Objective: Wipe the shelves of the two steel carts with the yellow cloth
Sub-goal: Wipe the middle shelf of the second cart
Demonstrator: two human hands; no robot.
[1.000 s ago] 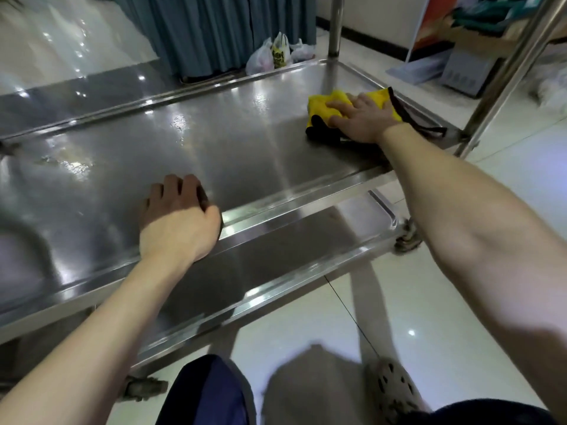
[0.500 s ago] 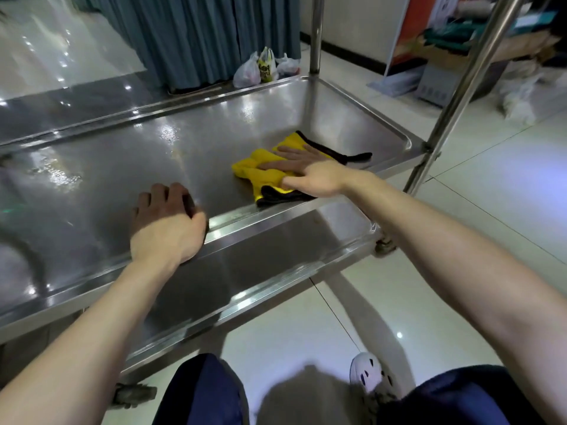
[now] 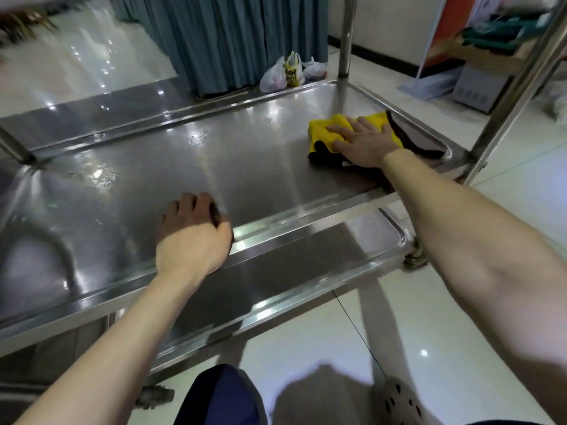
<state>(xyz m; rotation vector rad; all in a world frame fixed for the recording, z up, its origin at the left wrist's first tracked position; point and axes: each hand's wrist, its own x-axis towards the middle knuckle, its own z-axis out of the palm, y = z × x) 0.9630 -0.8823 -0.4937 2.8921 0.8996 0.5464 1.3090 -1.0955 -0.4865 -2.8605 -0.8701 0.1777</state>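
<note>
The yellow cloth [image 3: 325, 130], black on its underside, lies on the middle steel shelf [image 3: 239, 167] of the cart, near the shelf's far right corner. My right hand [image 3: 365, 142] presses flat on top of the cloth, fingers spread. My left hand [image 3: 193, 237] rests on the shelf's front rim, fingers curled over the edge onto the shelf. A lower shelf [image 3: 306, 265] of the same cart shows below the front rim. A second steel surface [image 3: 101, 118] lies behind, to the left.
Upright steel posts stand at the cart's right front [image 3: 518, 87] and right back [image 3: 346, 35]. Plastic bags [image 3: 288, 72] sit on the floor by a blue curtain [image 3: 227, 38]. Boxes and clutter [image 3: 478, 75] lie at the far right. My knee [image 3: 221, 397] and shoe [image 3: 399, 403] are below.
My right hand has slid the yellow cloth from the shelf's front edge back out toward the far right corner. My left hand has stayed on the front rim.
</note>
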